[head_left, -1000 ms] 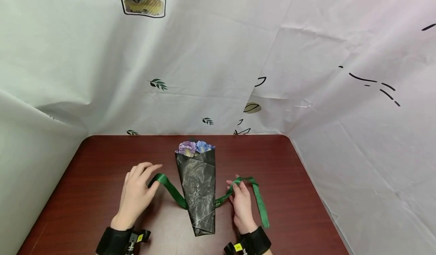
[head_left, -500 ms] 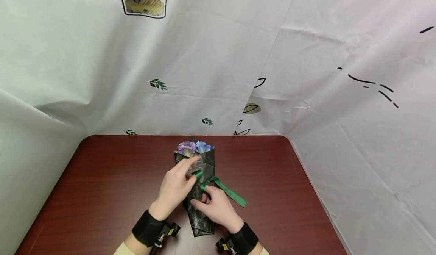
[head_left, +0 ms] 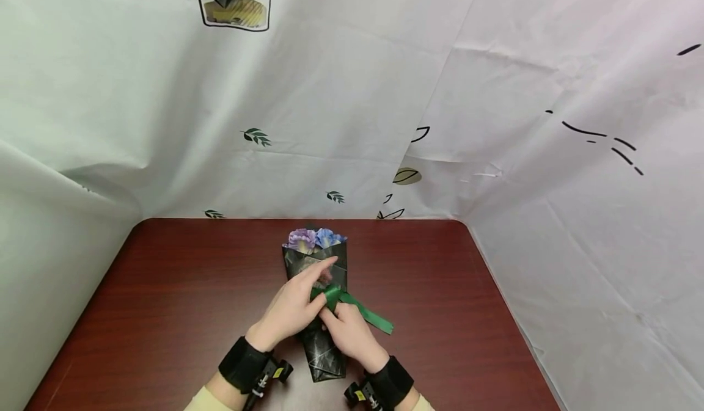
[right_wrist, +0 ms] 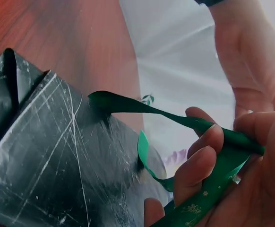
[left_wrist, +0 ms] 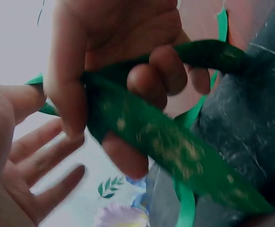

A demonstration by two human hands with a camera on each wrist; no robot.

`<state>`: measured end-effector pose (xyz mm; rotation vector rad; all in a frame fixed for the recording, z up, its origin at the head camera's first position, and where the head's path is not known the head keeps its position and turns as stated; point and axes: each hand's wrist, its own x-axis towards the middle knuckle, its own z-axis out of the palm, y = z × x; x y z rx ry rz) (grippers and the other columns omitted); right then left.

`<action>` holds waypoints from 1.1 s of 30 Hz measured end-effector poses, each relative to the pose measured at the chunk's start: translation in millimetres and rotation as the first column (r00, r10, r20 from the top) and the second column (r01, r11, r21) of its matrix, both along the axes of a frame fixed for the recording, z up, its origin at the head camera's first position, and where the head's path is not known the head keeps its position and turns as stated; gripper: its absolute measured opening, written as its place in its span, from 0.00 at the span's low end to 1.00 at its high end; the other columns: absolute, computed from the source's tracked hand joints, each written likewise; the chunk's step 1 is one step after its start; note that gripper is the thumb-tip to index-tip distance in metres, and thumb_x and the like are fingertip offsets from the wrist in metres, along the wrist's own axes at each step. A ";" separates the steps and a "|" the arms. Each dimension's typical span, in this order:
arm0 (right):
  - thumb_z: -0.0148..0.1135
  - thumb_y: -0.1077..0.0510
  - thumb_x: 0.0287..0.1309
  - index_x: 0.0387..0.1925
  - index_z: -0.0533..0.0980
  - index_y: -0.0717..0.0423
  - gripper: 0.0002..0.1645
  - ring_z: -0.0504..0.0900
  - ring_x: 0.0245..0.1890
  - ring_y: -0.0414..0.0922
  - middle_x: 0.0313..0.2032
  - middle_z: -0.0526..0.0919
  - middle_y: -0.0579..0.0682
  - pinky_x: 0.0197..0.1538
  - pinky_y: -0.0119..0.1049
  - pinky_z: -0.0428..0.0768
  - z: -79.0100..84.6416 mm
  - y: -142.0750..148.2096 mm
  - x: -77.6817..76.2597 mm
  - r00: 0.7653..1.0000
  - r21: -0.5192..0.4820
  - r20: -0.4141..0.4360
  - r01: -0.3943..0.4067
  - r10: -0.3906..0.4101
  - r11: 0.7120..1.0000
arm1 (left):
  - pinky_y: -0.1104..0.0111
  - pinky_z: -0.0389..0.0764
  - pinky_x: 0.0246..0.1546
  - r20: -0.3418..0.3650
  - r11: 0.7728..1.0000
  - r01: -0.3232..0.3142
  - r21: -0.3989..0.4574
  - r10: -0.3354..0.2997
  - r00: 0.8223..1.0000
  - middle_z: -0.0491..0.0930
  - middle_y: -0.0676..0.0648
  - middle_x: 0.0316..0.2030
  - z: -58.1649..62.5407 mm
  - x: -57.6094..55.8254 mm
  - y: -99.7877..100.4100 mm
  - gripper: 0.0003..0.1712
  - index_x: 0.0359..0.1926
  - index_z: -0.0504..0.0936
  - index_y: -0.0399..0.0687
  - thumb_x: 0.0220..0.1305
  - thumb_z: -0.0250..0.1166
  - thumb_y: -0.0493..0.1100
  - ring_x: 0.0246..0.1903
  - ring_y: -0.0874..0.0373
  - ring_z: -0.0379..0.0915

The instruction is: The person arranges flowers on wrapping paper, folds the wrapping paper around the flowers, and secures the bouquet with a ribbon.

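Observation:
A bouquet in black wrapping paper [head_left: 326, 356] lies on the table, with purple [head_left: 302, 240] and blue flowers [head_left: 329, 237] at its far end. A green ribbon [head_left: 367, 314] passes round it and crosses itself above the front. My left hand [head_left: 294, 306] holds part of the ribbon by the thumb, its other fingers stretched out over the paper. My right hand [head_left: 352, 336] grips the ribbon close beside it; in the left wrist view, the right fingers [left_wrist: 149, 87] curl round the crossing strands. One ribbon tail hangs off to the right. The hands hide much of the crossing.
The reddish-brown table [head_left: 440, 313] extends on both sides of the bouquet. White cloth [head_left: 330, 93] with printed leaves hangs behind it and at the sides. Each wrist wears a black band [head_left: 245, 363] with a small camera.
Both hands have come inward from either side of the bouquet, bringing the ribbon ends together over its front. In the last half second they have drawn closer to each other.

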<state>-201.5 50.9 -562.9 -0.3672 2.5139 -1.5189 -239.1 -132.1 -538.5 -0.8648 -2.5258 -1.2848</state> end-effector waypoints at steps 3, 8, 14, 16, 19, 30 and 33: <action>0.52 0.41 0.89 0.34 0.87 0.57 0.32 0.62 0.15 0.36 0.24 0.81 0.52 0.26 0.32 0.64 -0.7 1.1 -0.4 1.000 -0.024 0.018 0.010 -0.009 1.000 | 0.66 0.69 0.28 0.120 0.992 -0.128 -0.023 0.129 0.984 0.79 0.55 0.34 -4.3 1.2 -4.6 0.26 0.72 0.80 0.48 0.76 0.67 0.34 0.27 0.61 0.74; 0.53 0.41 0.88 0.43 0.92 0.53 0.29 0.60 0.15 0.36 0.24 0.81 0.52 0.25 0.32 0.62 0.0 2.4 -1.1 0.999 -0.029 0.042 0.007 -0.005 1.000 | 0.71 0.60 0.22 0.227 0.974 -0.226 0.018 0.216 0.950 0.69 0.59 0.19 -9.5 2.3 -6.9 0.13 0.32 0.81 0.53 0.80 0.64 0.37 0.16 0.64 0.61; 0.51 0.41 0.89 0.43 0.92 0.55 0.31 0.67 0.18 0.36 0.24 0.82 0.49 0.27 0.31 0.66 -1.4 3.3 -1.5 0.999 -0.010 0.045 0.009 -0.008 1.000 | 0.71 0.62 0.25 0.277 0.962 -0.189 0.199 0.130 0.952 0.81 0.58 0.23 -10.7 1.9 -3.8 0.19 0.34 0.90 0.53 0.87 0.59 0.39 0.17 0.60 0.64; 0.50 0.41 0.90 0.49 0.93 0.51 0.29 0.70 0.21 0.37 0.28 0.86 0.52 0.30 0.32 0.68 -2.2 3.5 -1.7 0.999 -0.016 0.039 -0.008 0.009 1.000 | 0.69 0.78 0.33 0.258 0.957 -0.133 0.260 0.064 0.964 0.91 0.54 0.37 -8.6 1.5 -3.7 0.15 0.54 0.93 0.51 0.89 0.58 0.42 0.27 0.55 0.81; 0.50 0.42 0.90 0.47 0.93 0.52 0.30 0.72 0.22 0.37 0.29 0.87 0.54 0.30 0.31 0.68 -4.0 4.7 -1.9 0.999 -0.014 0.035 -0.019 0.019 1.000 | 0.53 0.81 0.67 0.175 0.972 0.024 0.234 -0.067 0.982 0.81 0.48 0.73 -3.2 -2.5 -4.3 0.26 0.80 0.77 0.49 0.89 0.54 0.36 0.66 0.44 0.82; 0.51 0.45 0.90 0.37 0.89 0.57 0.30 0.74 0.23 0.37 0.31 0.88 0.51 0.31 0.30 0.71 -6.7 10.4 -1.0 0.998 -0.025 0.050 -0.035 0.036 0.999 | 0.57 0.76 0.58 0.167 0.911 0.380 -0.160 -0.354 0.920 0.86 0.53 0.58 -5.9 -13.4 -17.4 0.21 0.57 0.89 0.58 0.74 0.60 0.31 0.58 0.55 0.78; 0.52 0.44 0.90 0.35 0.89 0.58 0.31 0.77 0.25 0.38 0.31 0.89 0.52 0.32 0.29 0.72 -5.0 11.5 -1.5 0.998 -0.051 0.056 -0.030 0.032 0.998 | 0.54 0.75 0.59 0.049 0.910 0.321 -0.263 -0.319 0.946 0.79 0.58 0.42 -10.1 -12.1 -20.9 0.11 0.45 0.84 0.61 0.71 0.66 0.36 0.48 0.58 0.73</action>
